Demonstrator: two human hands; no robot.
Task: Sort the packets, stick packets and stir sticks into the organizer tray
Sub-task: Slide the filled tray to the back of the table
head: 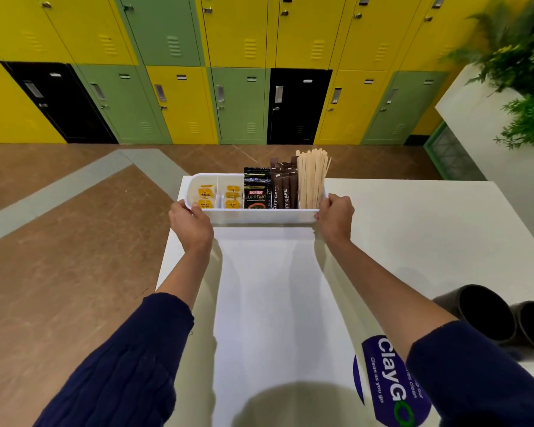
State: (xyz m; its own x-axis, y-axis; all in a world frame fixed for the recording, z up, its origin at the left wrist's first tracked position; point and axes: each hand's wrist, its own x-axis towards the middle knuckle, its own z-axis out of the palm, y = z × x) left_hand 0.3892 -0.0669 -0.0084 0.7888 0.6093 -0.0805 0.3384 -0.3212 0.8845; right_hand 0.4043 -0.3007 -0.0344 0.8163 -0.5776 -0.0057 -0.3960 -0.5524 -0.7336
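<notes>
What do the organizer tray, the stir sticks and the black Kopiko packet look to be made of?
The organizer tray is probably plastic: white, smooth, rounded moulded corners, thin dividers. The stir sticks look like wood: pale, matte, flat strips. The Kopiko packet is glossy printed film or foil by its sheen; which cannot be told.

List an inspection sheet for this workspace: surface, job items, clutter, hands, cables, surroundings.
Surface: white table, blue sticker near the front.
Job's things: organizer tray at the far edge, holding, left to right, tea packets, coffee packets, stick packets, stir sticks.
Clutter: two dark cylinders lying at right.
Hands: left hand and right hand each grip a tray end.
Cables: nothing seen.
Surroundings: lockers behind; plant at right.
</notes>
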